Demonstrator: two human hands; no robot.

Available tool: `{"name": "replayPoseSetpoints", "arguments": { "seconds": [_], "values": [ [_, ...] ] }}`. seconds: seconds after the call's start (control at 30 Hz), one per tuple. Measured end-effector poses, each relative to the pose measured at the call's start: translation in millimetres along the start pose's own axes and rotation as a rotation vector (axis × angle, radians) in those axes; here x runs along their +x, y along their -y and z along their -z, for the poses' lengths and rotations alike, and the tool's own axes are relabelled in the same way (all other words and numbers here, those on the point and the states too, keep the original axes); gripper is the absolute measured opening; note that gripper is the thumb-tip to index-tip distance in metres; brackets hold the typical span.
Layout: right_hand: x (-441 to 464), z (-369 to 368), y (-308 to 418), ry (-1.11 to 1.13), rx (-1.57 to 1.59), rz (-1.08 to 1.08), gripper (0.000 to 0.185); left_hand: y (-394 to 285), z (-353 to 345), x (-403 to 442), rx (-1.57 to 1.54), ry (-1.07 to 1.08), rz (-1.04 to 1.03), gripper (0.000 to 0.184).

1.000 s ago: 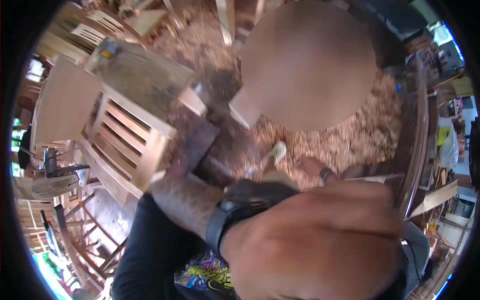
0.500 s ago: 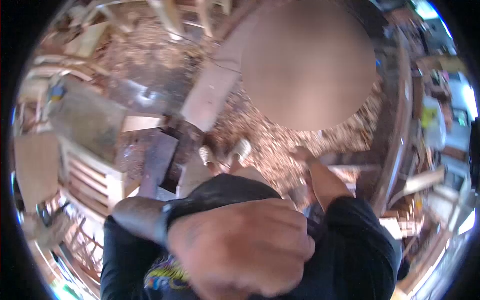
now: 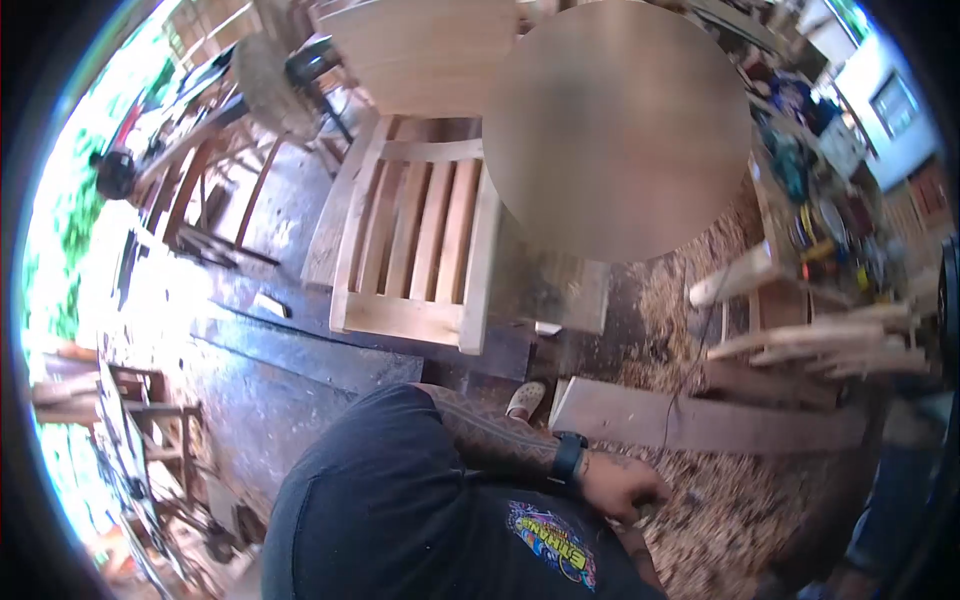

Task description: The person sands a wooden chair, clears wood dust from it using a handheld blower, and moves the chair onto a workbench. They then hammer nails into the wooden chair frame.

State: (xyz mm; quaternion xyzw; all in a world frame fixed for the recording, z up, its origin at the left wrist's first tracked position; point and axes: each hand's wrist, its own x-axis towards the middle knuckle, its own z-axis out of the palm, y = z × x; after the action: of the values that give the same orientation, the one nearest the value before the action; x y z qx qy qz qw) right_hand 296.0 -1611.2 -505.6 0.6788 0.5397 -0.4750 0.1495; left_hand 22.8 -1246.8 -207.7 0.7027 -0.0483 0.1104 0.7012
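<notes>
My left hand [image 3: 622, 488], below a dark wristwatch on a tattooed forearm, is held in front of my shirt with its fingers curled in. Whatever lies inside those fingers, if anything, is too small to make out. Just under it a strip of skin shows, perhaps my right forearm; the fingers of my right hand are hidden. Wood shavings [image 3: 720, 510] cover the floor beyond the hand. Nearest to my left forearm lies a long flat plank [image 3: 740, 425]. Ahead stands a slatted wooden frame [image 3: 410, 320], like a chair seat, with a wide pale board [image 3: 425, 60] behind it.
One light shoe [image 3: 526, 399] of mine shows by the plank's end. Cut wooden pieces [image 3: 820, 345] are stacked at the right, near a cluttered bench [image 3: 825, 235]. Wooden frames [image 3: 185, 200] stand at the left. A round blur covers the upper middle.
My view has swung left, bringing the slatted frame to the centre. My left hand, close before the camera earlier, now sits lower and farther right. My right hand has gone from sight.
</notes>
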Motion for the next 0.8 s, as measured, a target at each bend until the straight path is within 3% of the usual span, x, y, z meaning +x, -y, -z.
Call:
{"name": "replayPoseSetpoints", "arguments": {
  "seconds": [0.07, 0.1, 0.13, 0.17, 0.2, 0.23, 0.27, 0.33, 0.37, 0.43, 0.47, 0.53, 0.6, 0.67, 0.77, 0.8],
  "values": [
    [21, 32, -31, 0.024, -0.024, -0.038, 0.028, 8, 61, -14, 0.084, -0.072, 0.101, 0.023],
    [38, 64, -43, 0.017, -0.008, -0.061, 0.028, 34, 87, -25, -0.089, -0.141, 0.148, 0.024],
    [56, 102, -49, -0.015, -0.219, 0.155, 0.028, 5, 131, -45, 0.291, -0.291, 0.102, 0.023],
    [73, 138, -49, -0.041, -0.421, 0.372, 0.029, 33, 162, -70, 0.466, -0.454, 0.056, 0.024],
    [89, 166, -45, -0.066, -0.618, 0.59, 0.03, 19, 194, -94, 0.527, -0.59, 0.261, 0.025],
    [114, 186, -35, -0.007, -0.32, 0.067, 0.03, 6, 225, -119, 0.562, -0.706, 0.476, 0.025],
    [118, 215, 4, -0.042, -0.182, 0.051, 0.031, 26, 254, -151, 0.756, -0.869, 0.414, 0.021],
    [110, 293, 129, -0.117, 0.101, 0.037, 0.033, 46, 309, -224, 0.922, -1.025, 0.488, 0.017],
    [106, 311, 181, -0.069, 0.204, -0.078, 0.035, 76, 334, -266, 1.032, -1.235, 0.523, 0.018],
    [119, 330, 251, 0.025, 0.086, 0.009, 0.034, 68, 371, -339, 1.234, -1.54, 0.387, 0.015],
    [128, 338, 279, 0.069, 0.034, 0.05, 0.033, 68, 395, -382, 1.316, -1.623, 0.428, 0.015],
    [149, 358, 325, -0.128, -0.14, 0.417, 0.036, 70, 448, -459, 1.385, -1.877, 0.56, 0.018],
    [194, 390, 370, -0.362, -0.215, 0.654, 0.045, 70, 493, -528, 1.072, -1.98, 0.822, 0.027],
    [236, 418, 424, -0.482, -0.268, 0.517, 0.06, 66, 510, -559, 0.912, -1.928, 1.064, 0.033],
    [303, 439, 480, -0.683, -0.423, 0.658, 0.071, 85, 539, -586, 1.064, -1.714, 1.236, 0.035],
    [323, 439, 493, -0.728, -0.477, 0.695, 0.072, 89, 548, -592, 1.071, -1.731, 1.254, 0.035]
  ]
}}
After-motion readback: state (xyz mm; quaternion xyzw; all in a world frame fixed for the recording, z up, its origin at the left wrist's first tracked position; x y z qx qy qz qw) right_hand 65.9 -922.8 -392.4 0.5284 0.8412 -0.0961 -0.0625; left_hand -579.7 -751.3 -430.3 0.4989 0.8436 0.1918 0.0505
